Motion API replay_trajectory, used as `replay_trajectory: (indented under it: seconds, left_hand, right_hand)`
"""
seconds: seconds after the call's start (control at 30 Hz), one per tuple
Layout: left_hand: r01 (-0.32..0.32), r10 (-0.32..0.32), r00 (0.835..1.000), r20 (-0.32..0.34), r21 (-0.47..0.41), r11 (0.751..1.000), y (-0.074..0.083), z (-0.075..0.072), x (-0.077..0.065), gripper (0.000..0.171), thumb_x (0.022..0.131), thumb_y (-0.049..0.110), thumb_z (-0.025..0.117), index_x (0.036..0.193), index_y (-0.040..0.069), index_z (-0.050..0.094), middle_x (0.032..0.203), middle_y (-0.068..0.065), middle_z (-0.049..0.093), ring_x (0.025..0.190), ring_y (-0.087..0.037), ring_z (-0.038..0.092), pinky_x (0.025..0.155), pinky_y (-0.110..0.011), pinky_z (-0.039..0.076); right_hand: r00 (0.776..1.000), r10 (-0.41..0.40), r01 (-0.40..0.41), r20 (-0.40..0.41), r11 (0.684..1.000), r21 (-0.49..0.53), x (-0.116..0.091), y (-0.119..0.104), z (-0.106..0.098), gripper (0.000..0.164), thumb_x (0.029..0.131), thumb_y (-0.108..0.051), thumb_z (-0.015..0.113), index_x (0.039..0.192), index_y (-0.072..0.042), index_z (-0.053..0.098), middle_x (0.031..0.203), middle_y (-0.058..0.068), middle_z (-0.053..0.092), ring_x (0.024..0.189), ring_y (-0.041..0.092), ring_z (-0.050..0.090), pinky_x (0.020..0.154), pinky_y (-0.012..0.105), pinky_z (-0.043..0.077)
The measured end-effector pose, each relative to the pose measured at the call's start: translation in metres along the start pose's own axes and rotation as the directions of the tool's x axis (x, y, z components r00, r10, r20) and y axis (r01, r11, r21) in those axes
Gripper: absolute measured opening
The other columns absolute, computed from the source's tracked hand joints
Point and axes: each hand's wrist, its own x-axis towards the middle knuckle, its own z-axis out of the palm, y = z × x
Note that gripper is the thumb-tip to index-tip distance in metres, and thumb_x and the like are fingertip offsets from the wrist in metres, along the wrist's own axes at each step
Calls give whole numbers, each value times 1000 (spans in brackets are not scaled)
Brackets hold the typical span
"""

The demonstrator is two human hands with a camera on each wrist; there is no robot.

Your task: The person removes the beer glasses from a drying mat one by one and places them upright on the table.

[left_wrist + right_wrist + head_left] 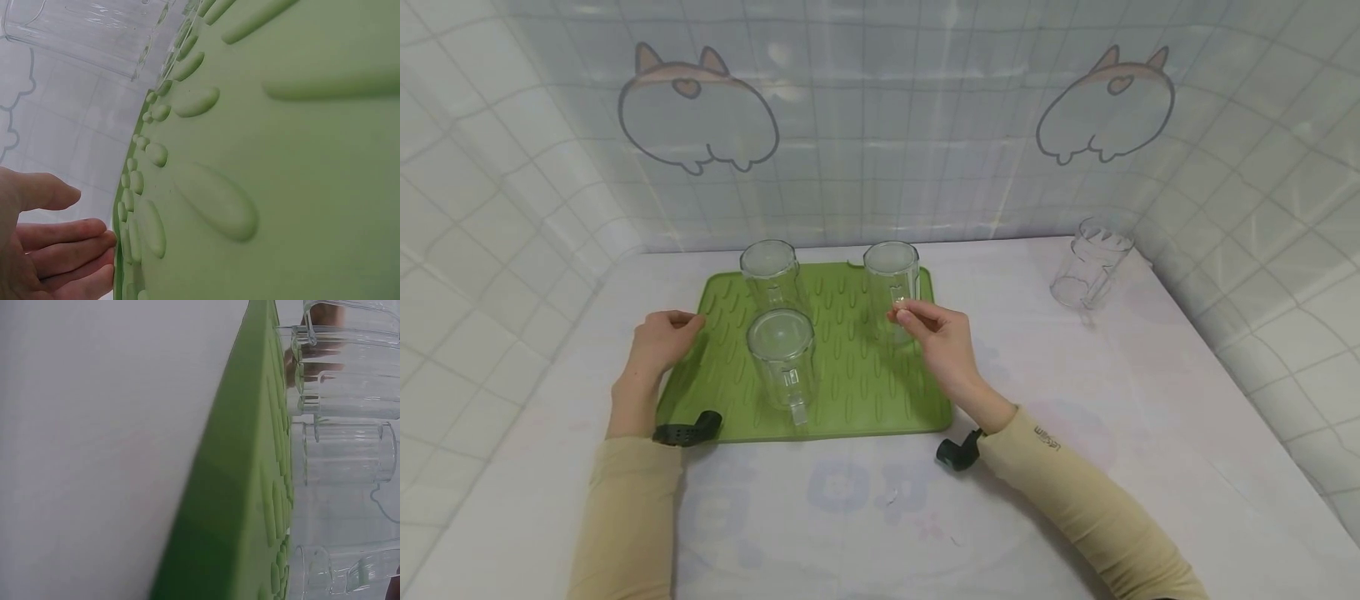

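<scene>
My right hand [946,346] pinches the handle side of a clear glass mug [891,260] that stands at the back right of a green ridged drying mat [850,375]. At the right wrist view's lower right edge, only a sliver of that hand shows beside a mug [312,575]. Fingers of my left hand [662,340] lie against the mat's left edge; in the left wrist view its thumb [53,192] is apart from them. Two more glass mugs stand on the mat's left half, one behind [769,260] and one in front [782,337], its handle toward me.
Another glass mug [1090,262] stands on the white tablecloth [1150,400] at the far right. A curtain with a grid print [910,150] rises behind the table and along both sides. Black wrist camera mounts [958,452] hang under the sleeves.
</scene>
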Motion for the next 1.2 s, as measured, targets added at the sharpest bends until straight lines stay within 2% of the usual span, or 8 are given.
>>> replay_trajectory:
  seconds: [0.4, 0.63, 1.0, 1.2]
  left_hand:
    - [-2, 2, 1000, -20, 12, 1000, 1, 2, -1, 65, 105, 42, 36, 138, -12, 49, 136, -37, 50, 121, -52, 52, 97, -60, 48]
    - [-1, 2, 1000, -19, 14, 1000, -1, 4, -1, 65, 105, 42, 36, 138, -12, 48, 137, -37, 50, 122, -53, 51, 98, -60, 47]
    - [-9, 9, 1000, -25, 14, 1000, 0, 4, -3, 64, 105, 42, 36, 137, -12, 49, 136, -38, 50, 121, -53, 51, 98, -61, 47]
    - [-6, 6, 1000, -16, 11, 1000, 0, 4, -3, 65, 105, 41, 34, 139, -13, 47, 137, -38, 48, 122, -54, 50, 98, -61, 47]
  right_hand:
    - [999, -36, 35, -13, 998, -49, -5, -2, -7, 21, 96, -6, 65, 114, 3, 71, 109, 19, 74, 104, 22, 71, 98, 28, 54]
    - [998, -55, 53, -20, 994, -96, -8, 0, -14, 22, 96, -9, 65, 114, 3, 71, 108, 16, 74, 103, 17, 71, 96, 26, 54]
    - [997, -75, 72, -25, 991, -111, -11, 1, -22, 22, 96, -9, 65, 114, 2, 71, 109, 16, 74, 103, 15, 71, 97, 26, 53]
    - [994, -109, 104, -22, 979, -176, -14, 2, -27, 20, 97, -13, 66, 113, -3, 73, 106, 12, 75, 105, 14, 69, 96, 26, 53]
